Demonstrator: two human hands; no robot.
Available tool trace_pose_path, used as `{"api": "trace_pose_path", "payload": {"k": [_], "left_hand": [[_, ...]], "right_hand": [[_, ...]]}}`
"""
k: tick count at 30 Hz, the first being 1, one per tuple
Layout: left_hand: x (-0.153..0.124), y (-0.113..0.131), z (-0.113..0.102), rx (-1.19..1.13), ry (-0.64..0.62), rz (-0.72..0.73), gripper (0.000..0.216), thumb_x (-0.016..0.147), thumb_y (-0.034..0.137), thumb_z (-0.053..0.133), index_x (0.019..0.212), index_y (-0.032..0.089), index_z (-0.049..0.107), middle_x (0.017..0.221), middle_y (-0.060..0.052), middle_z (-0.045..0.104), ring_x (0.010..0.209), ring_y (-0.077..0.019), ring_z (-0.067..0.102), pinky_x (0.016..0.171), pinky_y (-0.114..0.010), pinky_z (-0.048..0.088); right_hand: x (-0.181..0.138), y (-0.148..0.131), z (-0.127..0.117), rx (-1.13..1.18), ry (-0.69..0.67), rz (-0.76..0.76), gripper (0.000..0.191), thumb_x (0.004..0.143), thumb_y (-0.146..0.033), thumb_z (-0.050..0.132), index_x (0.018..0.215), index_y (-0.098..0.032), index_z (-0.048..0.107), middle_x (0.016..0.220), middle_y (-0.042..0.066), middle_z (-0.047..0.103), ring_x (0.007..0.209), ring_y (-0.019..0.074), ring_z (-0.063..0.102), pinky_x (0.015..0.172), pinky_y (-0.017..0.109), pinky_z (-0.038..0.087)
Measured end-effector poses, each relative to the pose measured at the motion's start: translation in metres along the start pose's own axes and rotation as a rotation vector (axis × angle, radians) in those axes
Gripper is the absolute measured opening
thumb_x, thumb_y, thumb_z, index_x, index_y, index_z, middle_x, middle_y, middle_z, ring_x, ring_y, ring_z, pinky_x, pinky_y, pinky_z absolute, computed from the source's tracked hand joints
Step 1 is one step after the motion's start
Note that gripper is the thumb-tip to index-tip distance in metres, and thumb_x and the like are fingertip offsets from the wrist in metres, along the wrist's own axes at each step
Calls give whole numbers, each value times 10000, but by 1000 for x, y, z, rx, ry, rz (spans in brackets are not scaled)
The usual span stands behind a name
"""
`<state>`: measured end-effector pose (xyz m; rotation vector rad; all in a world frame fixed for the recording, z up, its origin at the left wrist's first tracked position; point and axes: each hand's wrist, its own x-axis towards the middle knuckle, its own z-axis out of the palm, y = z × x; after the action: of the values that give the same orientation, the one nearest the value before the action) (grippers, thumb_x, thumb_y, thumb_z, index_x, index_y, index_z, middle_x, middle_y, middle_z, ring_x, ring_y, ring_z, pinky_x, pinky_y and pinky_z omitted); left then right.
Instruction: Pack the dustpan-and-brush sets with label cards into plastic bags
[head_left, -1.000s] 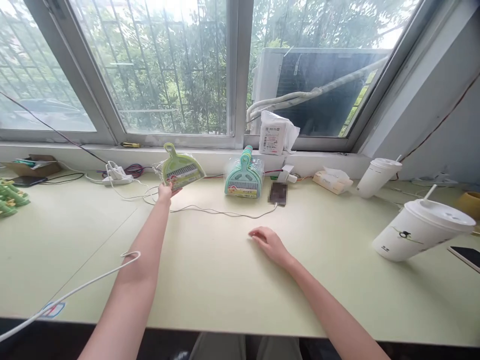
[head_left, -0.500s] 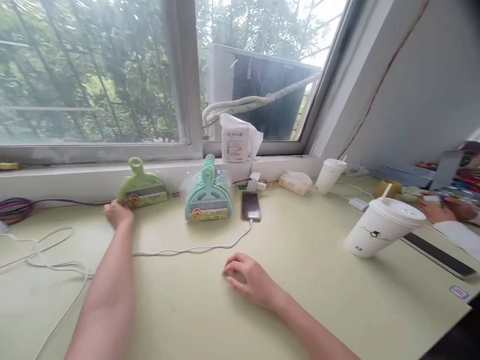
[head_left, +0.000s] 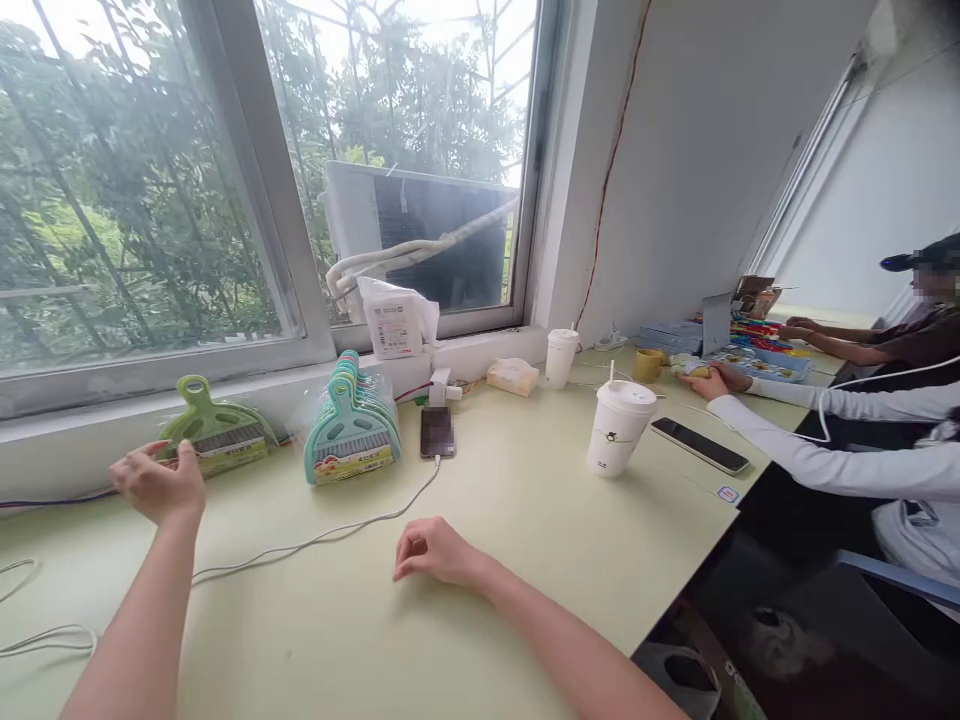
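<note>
My left hand (head_left: 159, 482) is raised at the left, in front of a green dustpan-and-brush set (head_left: 217, 430) in clear wrap that leans against the sill wall. Its fingers are bent but apart, with nothing between them. To the right stands a row of mint-green dustpan-and-brush sets (head_left: 352, 430), also wrapped and nested one behind another. My right hand (head_left: 435, 552) rests on the pale green table, fingers loosely curled in, and I see nothing in it. It lies nearest to the white cable that runs to a phone (head_left: 437, 433).
A large lidded cup (head_left: 619, 430), a smaller cup (head_left: 561, 358), a tissue pack (head_left: 512, 376) and a black phone (head_left: 701, 445) stand or lie rightward. A white-wrapped package (head_left: 396, 322) sits on the sill. Two people work at the far right, one holding a yellowish item (head_left: 690, 370).
The view has swung right, bringing the co-workers in. My left hand has come off the green dustpan set's edge, lifted and opened. My right hand stays on the table, its fingers curled tighter.
</note>
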<state>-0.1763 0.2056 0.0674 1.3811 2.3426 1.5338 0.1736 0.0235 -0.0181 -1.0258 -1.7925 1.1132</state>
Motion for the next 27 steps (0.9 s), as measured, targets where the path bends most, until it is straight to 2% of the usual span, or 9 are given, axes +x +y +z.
{"api": "trace_pose_path", "payload": {"k": [2, 4, 7, 10, 12, 15, 19, 21, 27], "left_hand": [[-16, 13, 1, 30, 63, 74, 352, 822, 521, 509, 1070, 282, 438, 1248, -85, 581, 1261, -278, 476, 1011, -474, 405], [-34, 22, 8, 60, -33, 164, 416, 736, 559, 615, 980, 268, 447, 977, -51, 683, 1068, -298, 607, 889, -439, 482], [-64, 31, 17, 8, -285, 282, 519, 657, 573, 694, 993, 256, 458, 974, -56, 699, 973, -295, 646, 808, -383, 496], [-87, 43, 17, 14, -525, 268, 450, 664, 577, 687, 906, 235, 523, 918, -66, 715, 904, -297, 665, 770, -368, 491], [-100, 54, 13, 82, -465, 243, 435, 689, 593, 655, 876, 219, 536, 841, -93, 711, 946, -342, 652, 801, -413, 477], [-118, 72, 9, 36, -264, 232, 552, 690, 599, 654, 1020, 185, 496, 1090, -178, 661, 1160, -372, 550, 913, -446, 431], [-133, 82, 13, -63, -478, 94, 679, 631, 580, 721, 1097, 168, 449, 1178, -215, 600, 1114, -338, 576, 868, -405, 455], [-134, 81, 17, -21, -461, 27, 677, 611, 560, 745, 1087, 176, 455, 1163, -216, 604, 1144, -367, 548, 880, -430, 437], [-120, 73, 25, -106, -633, 52, 360, 600, 384, 772, 818, 173, 578, 905, -168, 680, 1001, -372, 614, 758, -372, 459]], "right_hand": [[1, -1, 0, -18, -3, 5, 290, 755, -415, 734, 599, -192, 632, 768, -10, 621, 698, 127, 601, 713, 256, 468], [2, -5, 0, -147, 20, 4, 433, 868, -429, 604, 510, -185, 600, 685, -8, 606, 686, 120, 581, 758, 252, 438], [1, -13, 1, -308, 64, -4, 488, 932, -384, 508, 494, -188, 595, 650, -15, 608, 668, 111, 556, 762, 236, 407], [-1, -18, 2, -383, 94, 0, 450, 939, -356, 495, 546, -190, 637, 685, -20, 637, 696, 111, 567, 722, 222, 387], [-5, -19, 2, -403, 116, -4, 424, 932, -356, 507, 574, -188, 659, 717, -18, 652, 707, 108, 573, 701, 219, 377], [-14, -21, 2, -421, 155, 5, 424, 934, -344, 496, 584, -181, 669, 740, -5, 660, 692, 105, 566, 689, 223, 371], [-19, -18, 0, -453, 202, 5, 466, 938, -372, 455, 564, -179, 654, 703, 12, 649, 642, 112, 537, 679, 237, 367], [-18, -14, 0, -431, 193, 4, 478, 938, -390, 434, 567, -181, 650, 690, 17, 647, 626, 115, 533, 664, 240, 371], [-8, 2, -2, -317, 185, 16, 453, 922, -399, 422, 589, -182, 640, 673, 31, 667, 634, 133, 576, 663, 245, 407]]}}
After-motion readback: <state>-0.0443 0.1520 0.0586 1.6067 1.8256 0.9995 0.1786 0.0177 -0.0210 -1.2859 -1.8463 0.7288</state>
